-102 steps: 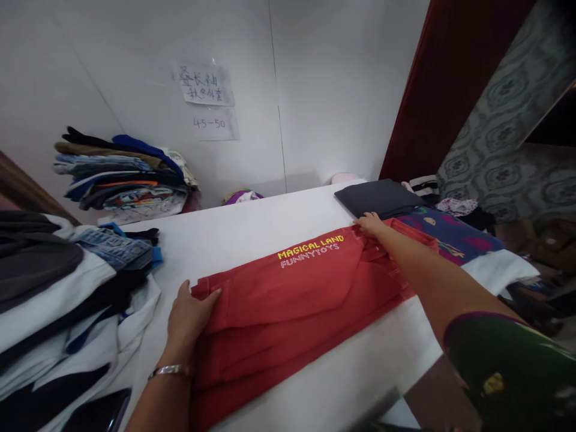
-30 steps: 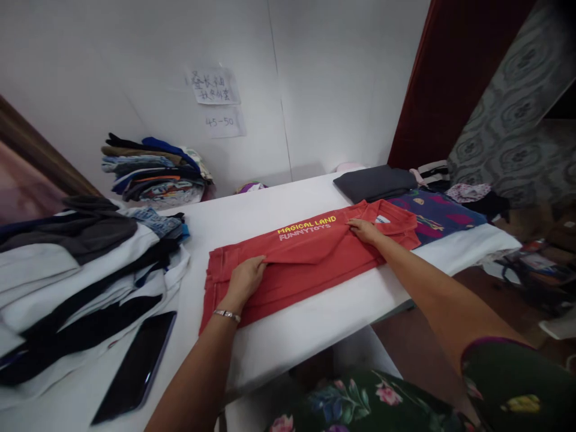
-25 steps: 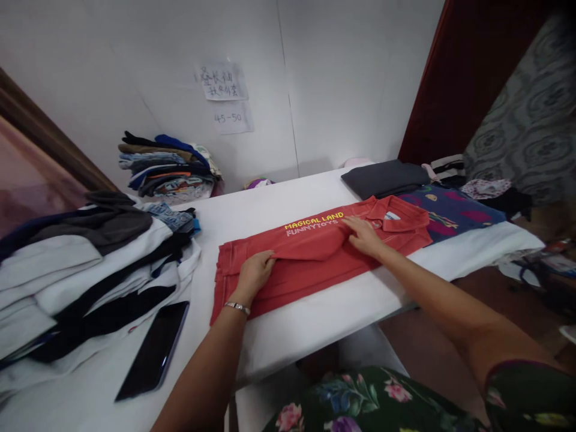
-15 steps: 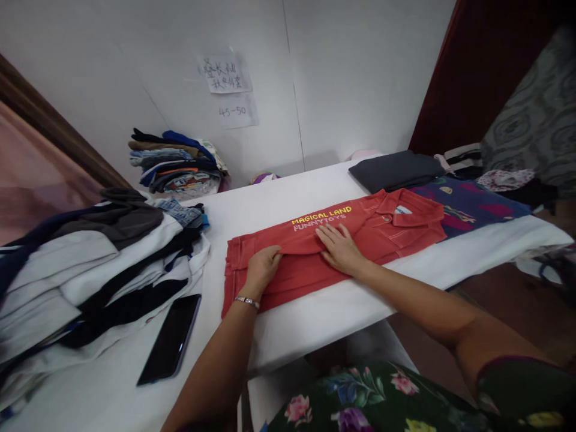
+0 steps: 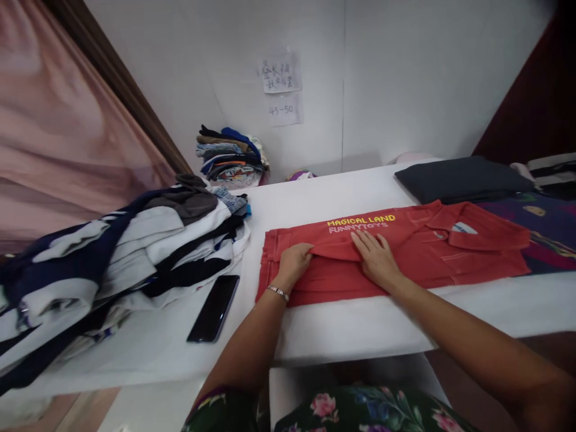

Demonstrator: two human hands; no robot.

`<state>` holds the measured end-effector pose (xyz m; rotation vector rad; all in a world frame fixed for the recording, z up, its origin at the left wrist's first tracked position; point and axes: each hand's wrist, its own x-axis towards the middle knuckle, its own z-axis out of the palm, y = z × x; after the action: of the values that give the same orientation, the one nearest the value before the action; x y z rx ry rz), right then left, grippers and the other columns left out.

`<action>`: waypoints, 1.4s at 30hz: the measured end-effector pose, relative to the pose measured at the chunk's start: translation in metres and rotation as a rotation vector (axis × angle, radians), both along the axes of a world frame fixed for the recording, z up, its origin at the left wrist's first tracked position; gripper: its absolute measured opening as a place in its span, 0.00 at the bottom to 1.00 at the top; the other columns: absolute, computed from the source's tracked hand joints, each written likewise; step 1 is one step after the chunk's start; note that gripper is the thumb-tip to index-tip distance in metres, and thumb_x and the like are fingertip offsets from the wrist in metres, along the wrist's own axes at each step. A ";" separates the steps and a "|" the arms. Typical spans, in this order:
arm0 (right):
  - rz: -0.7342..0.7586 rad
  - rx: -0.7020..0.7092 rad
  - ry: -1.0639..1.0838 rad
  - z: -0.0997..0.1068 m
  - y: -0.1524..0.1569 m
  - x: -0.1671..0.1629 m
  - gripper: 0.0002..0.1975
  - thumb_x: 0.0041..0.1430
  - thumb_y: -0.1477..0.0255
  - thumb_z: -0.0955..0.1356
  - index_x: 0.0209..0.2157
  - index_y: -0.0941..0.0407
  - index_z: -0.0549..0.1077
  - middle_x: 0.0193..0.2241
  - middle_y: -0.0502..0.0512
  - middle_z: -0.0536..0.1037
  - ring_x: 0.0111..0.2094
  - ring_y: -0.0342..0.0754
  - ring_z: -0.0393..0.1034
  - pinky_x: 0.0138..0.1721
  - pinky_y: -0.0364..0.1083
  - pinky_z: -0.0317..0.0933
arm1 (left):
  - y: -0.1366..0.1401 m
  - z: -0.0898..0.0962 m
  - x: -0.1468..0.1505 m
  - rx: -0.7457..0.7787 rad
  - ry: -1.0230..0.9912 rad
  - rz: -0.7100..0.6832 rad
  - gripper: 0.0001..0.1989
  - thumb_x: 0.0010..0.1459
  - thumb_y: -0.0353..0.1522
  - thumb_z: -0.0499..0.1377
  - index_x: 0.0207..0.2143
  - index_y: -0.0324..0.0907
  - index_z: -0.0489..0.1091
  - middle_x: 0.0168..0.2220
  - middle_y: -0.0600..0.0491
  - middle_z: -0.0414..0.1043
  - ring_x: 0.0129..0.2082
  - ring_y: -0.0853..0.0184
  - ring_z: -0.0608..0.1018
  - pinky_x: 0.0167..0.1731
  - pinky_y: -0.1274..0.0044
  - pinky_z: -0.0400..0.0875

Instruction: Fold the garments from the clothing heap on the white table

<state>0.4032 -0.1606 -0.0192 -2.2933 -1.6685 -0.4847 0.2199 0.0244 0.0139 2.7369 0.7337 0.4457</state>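
A red collared jacket (image 5: 423, 246) lies folded lengthwise on the white-covered table (image 5: 342, 330), its collar to the right and hem to the left. Yellow and white lettering shows on its upper layer. My left hand (image 5: 294, 264) pinches the edge of that layer near the hem, lifting it a little. My right hand (image 5: 378, 261) rests flat on the cloth just below the lettering, fingers stretched out. The collar end overlaps a dark blue patterned garment (image 5: 549, 222).
Left of the jacket lie a phone (image 5: 213, 309) and a loose heap of clothes (image 5: 148, 240). A folded stack (image 5: 231, 157) stands against the wall. Behind the collar sits a dark grey folded garment (image 5: 463, 180). Handwritten paper notes (image 5: 282, 87) hang on the wall.
My view has turned left, so everything appears farther right and more of the clothes heap and curtain shows. Both hands keep nearly the same places on the jacket.
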 end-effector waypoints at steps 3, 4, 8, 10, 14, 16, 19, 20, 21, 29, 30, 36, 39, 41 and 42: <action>-0.007 0.004 -0.006 -0.007 -0.004 0.007 0.43 0.50 0.83 0.61 0.68 0.56 0.48 0.64 0.63 0.61 0.63 0.58 0.55 0.61 0.59 0.46 | 0.007 -0.004 -0.003 0.033 0.050 -0.054 0.24 0.51 0.20 0.56 0.50 0.42 0.73 0.55 0.48 0.72 0.57 0.62 0.71 0.58 0.70 0.64; -0.004 0.000 -0.004 -0.008 -0.007 0.009 0.42 0.50 0.83 0.60 0.68 0.55 0.48 0.63 0.62 0.61 0.63 0.58 0.55 0.61 0.59 0.47 | 0.010 -0.004 -0.004 0.044 0.063 -0.056 0.26 0.50 0.19 0.55 0.51 0.41 0.73 0.56 0.47 0.72 0.58 0.61 0.70 0.60 0.68 0.62; -0.021 -0.012 0.009 -0.012 -0.018 0.013 0.38 0.52 0.84 0.58 0.66 0.54 0.54 0.62 0.61 0.64 0.63 0.56 0.56 0.61 0.59 0.47 | 0.024 -0.005 -0.014 0.092 0.085 0.054 0.28 0.52 0.19 0.52 0.54 0.44 0.72 0.57 0.47 0.70 0.60 0.58 0.68 0.62 0.61 0.55; -0.059 -0.018 -0.002 -0.011 -0.024 0.013 0.36 0.53 0.84 0.58 0.64 0.54 0.58 0.62 0.61 0.63 0.63 0.58 0.55 0.61 0.61 0.45 | 0.029 -0.006 -0.018 0.100 0.101 0.093 0.27 0.54 0.20 0.51 0.54 0.45 0.72 0.58 0.48 0.69 0.61 0.57 0.67 0.62 0.59 0.54; -0.182 0.008 -0.013 -0.009 -0.032 0.014 0.36 0.50 0.81 0.61 0.63 0.56 0.60 0.64 0.64 0.60 0.64 0.62 0.51 0.59 0.66 0.45 | 0.032 -0.007 -0.019 0.119 0.130 0.083 0.26 0.54 0.21 0.52 0.53 0.47 0.73 0.59 0.51 0.68 0.63 0.58 0.64 0.63 0.60 0.51; -0.209 0.016 0.007 -0.010 -0.033 0.015 0.36 0.49 0.81 0.61 0.63 0.56 0.61 0.64 0.64 0.59 0.64 0.62 0.50 0.58 0.65 0.49 | 0.033 -0.008 -0.017 0.099 0.159 0.092 0.27 0.53 0.21 0.52 0.53 0.47 0.73 0.60 0.52 0.67 0.63 0.59 0.63 0.63 0.61 0.52; -0.186 0.003 0.047 -0.012 -0.033 0.015 0.36 0.48 0.82 0.62 0.62 0.57 0.63 0.65 0.63 0.57 0.65 0.61 0.47 0.57 0.61 0.54 | 0.033 -0.008 -0.015 0.050 0.183 0.110 0.28 0.52 0.20 0.52 0.53 0.46 0.72 0.60 0.52 0.67 0.63 0.61 0.63 0.63 0.65 0.55; -0.175 -0.004 0.058 -0.013 -0.033 0.015 0.36 0.48 0.82 0.62 0.62 0.57 0.63 0.65 0.62 0.57 0.66 0.60 0.46 0.58 0.59 0.54 | 0.033 -0.008 -0.014 0.044 0.179 0.108 0.28 0.52 0.20 0.52 0.54 0.45 0.72 0.60 0.52 0.67 0.63 0.62 0.64 0.63 0.67 0.56; -0.169 -0.010 0.068 -0.013 -0.032 0.014 0.36 0.48 0.83 0.62 0.62 0.57 0.63 0.66 0.62 0.56 0.66 0.60 0.46 0.58 0.59 0.54 | 0.032 -0.008 -0.015 0.044 0.171 0.105 0.28 0.51 0.19 0.51 0.54 0.43 0.72 0.60 0.52 0.67 0.63 0.62 0.64 0.62 0.68 0.56; -0.321 -0.034 0.195 0.001 -0.030 0.007 0.38 0.53 0.76 0.64 0.66 0.58 0.53 0.68 0.65 0.48 0.68 0.61 0.40 0.58 0.58 0.54 | 0.028 -0.005 -0.017 0.106 0.126 0.106 0.29 0.51 0.18 0.49 0.55 0.40 0.71 0.59 0.51 0.67 0.63 0.63 0.65 0.62 0.72 0.58; -0.356 -0.035 0.214 0.003 -0.030 0.007 0.38 0.54 0.74 0.65 0.67 0.59 0.52 0.68 0.65 0.47 0.68 0.62 0.40 0.59 0.59 0.53 | 0.028 -0.004 -0.017 0.111 0.124 0.109 0.29 0.51 0.18 0.49 0.55 0.39 0.71 0.60 0.51 0.67 0.63 0.63 0.65 0.62 0.72 0.58; -0.584 -0.031 0.310 0.008 -0.029 0.008 0.39 0.59 0.71 0.62 0.68 0.65 0.42 0.66 0.74 0.51 0.65 0.64 0.48 0.61 0.57 0.48 | 0.028 -0.004 -0.018 0.121 0.084 0.117 0.29 0.51 0.19 0.49 0.55 0.39 0.71 0.59 0.51 0.68 0.62 0.63 0.66 0.62 0.73 0.58; -0.605 -0.051 0.323 0.008 -0.028 0.009 0.37 0.59 0.76 0.59 0.68 0.66 0.43 0.65 0.74 0.55 0.64 0.61 0.51 0.60 0.55 0.48 | 0.030 -0.005 -0.019 0.129 0.078 0.105 0.29 0.51 0.19 0.50 0.55 0.39 0.71 0.59 0.50 0.68 0.61 0.62 0.67 0.61 0.72 0.59; -0.600 -0.068 0.310 0.008 -0.027 0.009 0.36 0.59 0.77 0.59 0.68 0.65 0.44 0.65 0.73 0.54 0.64 0.61 0.52 0.60 0.54 0.48 | 0.030 -0.004 -0.019 0.134 0.067 0.099 0.29 0.51 0.20 0.50 0.55 0.40 0.71 0.58 0.50 0.68 0.61 0.62 0.67 0.61 0.72 0.59; -0.598 -0.079 0.304 0.008 -0.026 0.009 0.37 0.59 0.77 0.59 0.68 0.64 0.44 0.65 0.73 0.53 0.64 0.61 0.52 0.60 0.54 0.48 | 0.030 -0.004 -0.019 0.133 0.062 0.102 0.29 0.50 0.20 0.50 0.55 0.40 0.71 0.58 0.51 0.69 0.61 0.62 0.67 0.61 0.72 0.59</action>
<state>0.4124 -0.1870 -0.0111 -2.7422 -0.8643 -0.1628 0.2008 0.0545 0.0100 2.8578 0.8931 0.4479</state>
